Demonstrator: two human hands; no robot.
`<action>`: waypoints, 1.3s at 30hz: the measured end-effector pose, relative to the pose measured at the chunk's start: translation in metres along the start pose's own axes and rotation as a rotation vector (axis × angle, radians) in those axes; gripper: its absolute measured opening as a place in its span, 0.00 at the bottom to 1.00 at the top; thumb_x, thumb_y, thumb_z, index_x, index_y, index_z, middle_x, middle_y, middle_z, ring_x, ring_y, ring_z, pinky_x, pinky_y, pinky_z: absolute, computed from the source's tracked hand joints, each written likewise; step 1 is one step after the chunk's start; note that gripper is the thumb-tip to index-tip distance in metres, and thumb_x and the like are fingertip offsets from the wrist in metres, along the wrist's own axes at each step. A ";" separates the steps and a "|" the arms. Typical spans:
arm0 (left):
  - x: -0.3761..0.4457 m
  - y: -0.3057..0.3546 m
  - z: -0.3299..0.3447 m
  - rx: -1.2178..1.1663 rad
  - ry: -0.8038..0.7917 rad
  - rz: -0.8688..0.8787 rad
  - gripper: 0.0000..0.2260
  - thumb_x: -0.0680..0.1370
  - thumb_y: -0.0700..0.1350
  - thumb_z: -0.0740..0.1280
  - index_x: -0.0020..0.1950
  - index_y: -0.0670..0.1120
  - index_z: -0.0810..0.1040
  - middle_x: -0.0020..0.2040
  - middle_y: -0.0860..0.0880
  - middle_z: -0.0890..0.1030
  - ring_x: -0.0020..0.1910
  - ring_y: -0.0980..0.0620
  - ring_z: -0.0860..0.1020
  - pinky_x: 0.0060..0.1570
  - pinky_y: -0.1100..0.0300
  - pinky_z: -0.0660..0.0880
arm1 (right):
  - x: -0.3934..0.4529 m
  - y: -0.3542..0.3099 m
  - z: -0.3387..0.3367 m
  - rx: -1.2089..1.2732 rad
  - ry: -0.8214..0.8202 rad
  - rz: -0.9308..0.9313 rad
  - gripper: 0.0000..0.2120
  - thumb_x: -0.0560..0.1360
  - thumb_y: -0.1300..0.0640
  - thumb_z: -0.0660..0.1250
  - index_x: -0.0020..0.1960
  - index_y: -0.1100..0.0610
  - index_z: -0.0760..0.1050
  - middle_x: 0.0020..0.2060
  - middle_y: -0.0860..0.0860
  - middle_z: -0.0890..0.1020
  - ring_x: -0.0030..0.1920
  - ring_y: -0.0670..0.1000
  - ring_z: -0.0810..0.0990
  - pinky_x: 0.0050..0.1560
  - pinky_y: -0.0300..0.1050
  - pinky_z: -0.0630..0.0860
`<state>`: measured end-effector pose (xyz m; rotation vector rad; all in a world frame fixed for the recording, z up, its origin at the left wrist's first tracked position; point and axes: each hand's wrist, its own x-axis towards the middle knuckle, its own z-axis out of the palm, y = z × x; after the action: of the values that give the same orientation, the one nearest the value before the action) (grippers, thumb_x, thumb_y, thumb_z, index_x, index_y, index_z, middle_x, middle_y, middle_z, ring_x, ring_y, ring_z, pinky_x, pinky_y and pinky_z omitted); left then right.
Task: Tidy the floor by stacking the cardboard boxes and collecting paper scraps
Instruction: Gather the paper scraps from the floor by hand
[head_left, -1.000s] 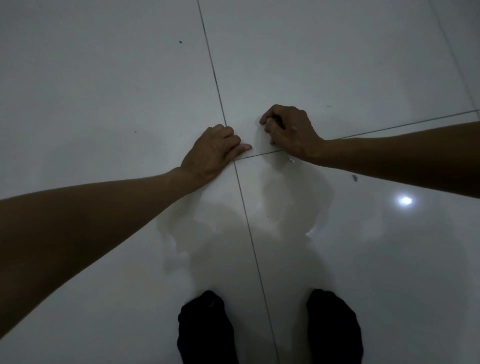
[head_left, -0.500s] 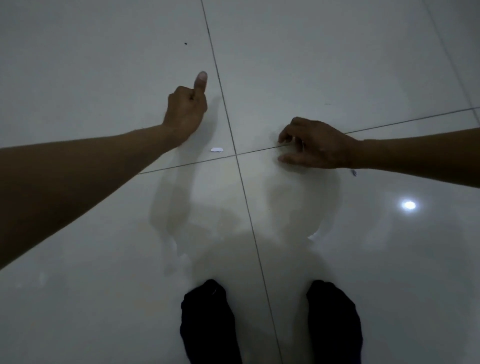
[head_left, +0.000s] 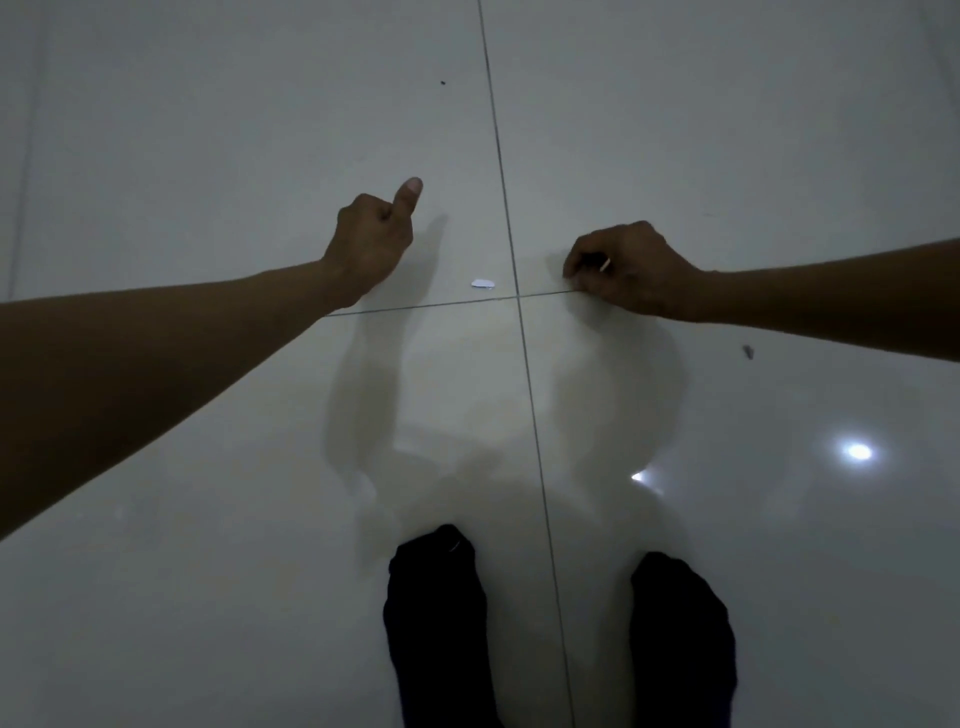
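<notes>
Glossy white floor tiles (head_left: 208, 156) fill my feed, dim light, with dark grout lines crossing at a joint (head_left: 518, 297) that I'll use as my landmark. Just left of that joint and a touch beyond it lies the paper scrap (head_left: 482, 283), a small white sliver flat on the tile, its long axis running nearly parallel to the cross grout line, left to right; I can't tell which end counts as its tip. I've got the left hand (head_left: 371, 239) further left of the joint and beyond the line, fingers curled into a fist holding nothing I can see, thumb stuck straight out away from me, clear of the scrap. The right hand (head_left: 626, 270) sits just right of the joint, fingers bunched down at the tile, with a thin pale sliver (head_left: 605, 264) showing among the fingertips, tilted; looks pinched, though what it is I can't make out. Near side of the joint, two black-socked feet (head_left: 436, 613) stand astride the long grout line. A dark speck (head_left: 748, 352) lies far right of the joint, under the right forearm.
</notes>
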<state>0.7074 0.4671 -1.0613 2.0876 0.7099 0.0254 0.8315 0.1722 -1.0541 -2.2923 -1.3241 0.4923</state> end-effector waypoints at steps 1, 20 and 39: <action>-0.001 0.000 -0.002 -0.016 0.006 -0.015 0.33 0.78 0.68 0.56 0.31 0.40 0.70 0.29 0.45 0.72 0.27 0.50 0.71 0.35 0.58 0.69 | 0.008 -0.005 0.000 0.006 -0.001 0.004 0.04 0.73 0.61 0.72 0.48 0.58 0.82 0.41 0.52 0.85 0.41 0.50 0.83 0.46 0.42 0.78; -0.030 -0.001 -0.019 0.044 -0.024 -0.035 0.32 0.79 0.67 0.56 0.27 0.43 0.66 0.25 0.51 0.71 0.24 0.55 0.69 0.35 0.63 0.68 | 0.079 -0.069 0.043 -0.043 -0.213 -0.015 0.05 0.72 0.60 0.73 0.46 0.61 0.83 0.41 0.51 0.82 0.41 0.48 0.76 0.43 0.39 0.67; -0.036 0.009 -0.011 0.068 -0.081 0.012 0.32 0.79 0.67 0.55 0.26 0.43 0.66 0.25 0.51 0.70 0.23 0.57 0.68 0.35 0.63 0.67 | 0.076 -0.059 0.031 -0.051 -0.283 0.137 0.08 0.79 0.60 0.65 0.56 0.62 0.77 0.54 0.56 0.81 0.54 0.55 0.78 0.50 0.42 0.70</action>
<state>0.6785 0.4538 -1.0386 2.1449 0.6577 -0.0768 0.8096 0.2705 -1.0546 -2.4341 -1.3232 0.8651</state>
